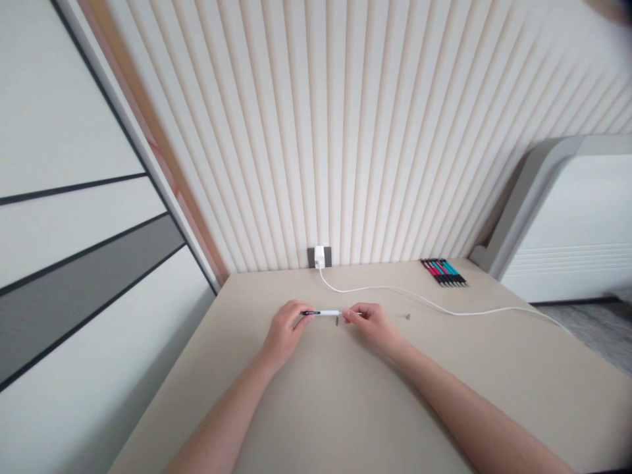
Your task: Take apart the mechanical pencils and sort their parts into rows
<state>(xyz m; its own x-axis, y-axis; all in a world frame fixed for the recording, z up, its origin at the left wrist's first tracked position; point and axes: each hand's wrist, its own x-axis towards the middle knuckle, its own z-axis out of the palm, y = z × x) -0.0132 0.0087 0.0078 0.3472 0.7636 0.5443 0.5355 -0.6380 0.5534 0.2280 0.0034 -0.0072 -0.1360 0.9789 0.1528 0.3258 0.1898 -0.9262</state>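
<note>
While the left grip [286, 322] pinches a pen [326, 313] and the right grip [370, 322] its slender end, a dark piece [337, 321] lies between them.

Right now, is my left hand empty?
No, your left hand holds the black-and-white pen by its black part.

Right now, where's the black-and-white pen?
In the head view, the black-and-white pen is below centre, between the left hand and the right hand, lower in the picture than the white charger.
</note>
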